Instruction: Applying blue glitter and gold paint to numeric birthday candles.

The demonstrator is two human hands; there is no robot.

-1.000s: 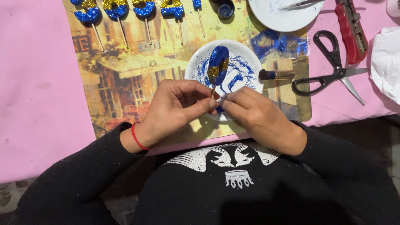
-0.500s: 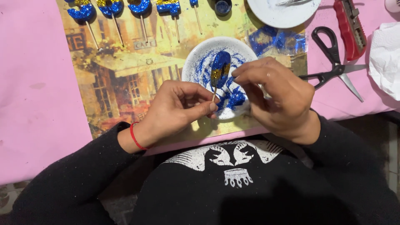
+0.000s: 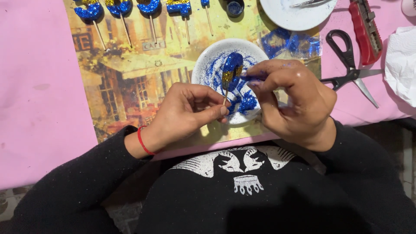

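Note:
My left hand (image 3: 187,110) pinches the thin wooden stick of a glittered shape (image 3: 231,69), blue on top and gold lower down, and holds it upright over a white plate (image 3: 208,60) strewn with blue glitter. My right hand (image 3: 294,97) is curled beside the shape, its thumb and fingertips pressed together on a pinch of blue glitter right against the shape's right edge. A red string band circles my left wrist.
Several finished blue-and-gold glitter shapes on sticks (image 3: 149,8) lie along the top of a yellowish picture mat (image 3: 130,73). Black scissors (image 3: 349,65), a red tool (image 3: 366,28), a second white plate (image 3: 299,15), a small glitter pot (image 3: 235,8) and white tissue (image 3: 401,65) lie on the pink cloth.
My right hand has lifted from the stick near my left fingers and moved up to the right side of the glittered shape. The left hand keeps holding the stick.

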